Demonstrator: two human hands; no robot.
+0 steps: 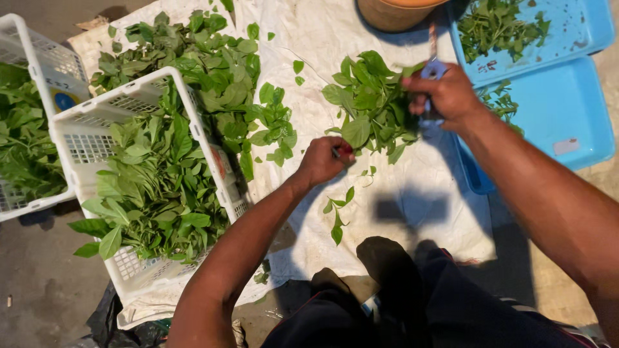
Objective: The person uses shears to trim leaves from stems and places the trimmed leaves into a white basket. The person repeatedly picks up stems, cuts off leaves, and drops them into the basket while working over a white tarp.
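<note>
The left hand is pinching the stem end of a leafy bunch above the white cloth, while the right hand is clenching scissors at its leafy top.

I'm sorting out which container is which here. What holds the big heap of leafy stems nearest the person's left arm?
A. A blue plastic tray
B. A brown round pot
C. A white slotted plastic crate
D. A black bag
C: the leafy stems beside the left arm fill a white slotted crate, while the blue trays lie on the far side, past the right hand.
</note>
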